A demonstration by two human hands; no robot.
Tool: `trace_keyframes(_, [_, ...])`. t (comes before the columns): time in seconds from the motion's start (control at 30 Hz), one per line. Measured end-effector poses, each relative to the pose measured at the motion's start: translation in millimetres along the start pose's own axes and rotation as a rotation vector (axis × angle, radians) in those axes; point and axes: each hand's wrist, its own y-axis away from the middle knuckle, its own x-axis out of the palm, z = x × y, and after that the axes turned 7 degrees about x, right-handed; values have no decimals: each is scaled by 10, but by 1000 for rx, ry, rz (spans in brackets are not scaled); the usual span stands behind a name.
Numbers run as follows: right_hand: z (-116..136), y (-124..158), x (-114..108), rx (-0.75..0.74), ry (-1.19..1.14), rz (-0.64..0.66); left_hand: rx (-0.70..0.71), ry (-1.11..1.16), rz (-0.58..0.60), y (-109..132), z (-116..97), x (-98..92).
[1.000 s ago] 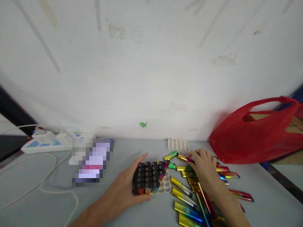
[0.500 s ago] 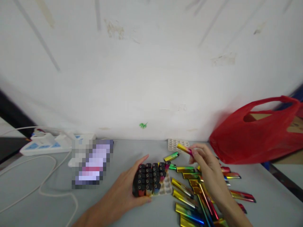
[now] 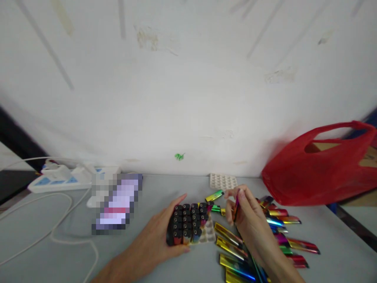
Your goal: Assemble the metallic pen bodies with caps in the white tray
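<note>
My left hand (image 3: 159,232) is wrapped round the left side of a block of upright lighters (image 3: 186,221). Their black ends point up from a pale tray (image 3: 208,236) with round cups, and bare cups show along its right side. In the fingers of my right hand (image 3: 249,212) is a single lighter (image 3: 237,202), purple at its upper end and partly hidden by the fingers. Under and around that hand, shiny loose lighters (image 3: 231,247) in gold, green, blue and red lie spread on the grey table. A green-gold lighter (image 3: 214,195) lies just behind the tray.
A second pale cup tray (image 3: 223,181) sits against the wall. At the right stands a red plastic bag (image 3: 318,173) with cardboard behind it. On the left are a white power strip (image 3: 59,182), a loose white cable (image 3: 69,243) and a blurred phone (image 3: 120,202).
My right hand has moved slightly down and turned the lighter from lying slantwise to nearly upright. My left hand keeps its hold on the lighter block.
</note>
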Motion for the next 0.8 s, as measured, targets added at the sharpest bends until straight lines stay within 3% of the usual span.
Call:
trace_keyframes(0.1, [-11,49,64,106,-94,31,13,-8,-6,-3,6,9])
trace_keyframes(0.33, [-1,-1,22,318,-290,233,4,-14,12,5,-11,-17])
trace_keyframes(0.5, [-38,-22,-43,344,-395,197,6,-23,31,12,-1,-31])
trace_keyframes(0.8, [-143,-22,-124,409,-367,154,-9,-27,27,14,-13,-39])
